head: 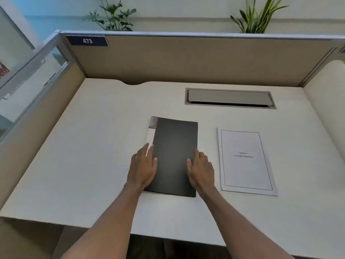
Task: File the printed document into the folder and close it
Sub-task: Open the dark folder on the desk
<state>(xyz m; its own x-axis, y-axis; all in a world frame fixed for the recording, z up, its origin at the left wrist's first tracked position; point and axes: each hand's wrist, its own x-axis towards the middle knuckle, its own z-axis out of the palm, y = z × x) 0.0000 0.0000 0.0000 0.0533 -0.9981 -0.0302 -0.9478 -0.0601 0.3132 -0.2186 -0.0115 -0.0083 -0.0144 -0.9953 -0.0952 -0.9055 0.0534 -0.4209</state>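
A dark grey folder lies shut and flat in the middle of the white desk, with a pale strip showing along its left edge. My left hand rests flat on the folder's left edge, fingers spread. On the right edge of the folder lies my right hand, fingers flat and apart. Neither hand grips anything. The printed document, a white sheet with a thin black border and small text in its middle, lies on the desk to the right of the folder, apart from it.
A grey cable-tray flap is set into the desk behind the document. Beige cubicle partitions wall the desk at the back and sides, one bearing a plate marked 473. Two plants stand behind the back partition. The desk's front edge runs beneath my forearms.
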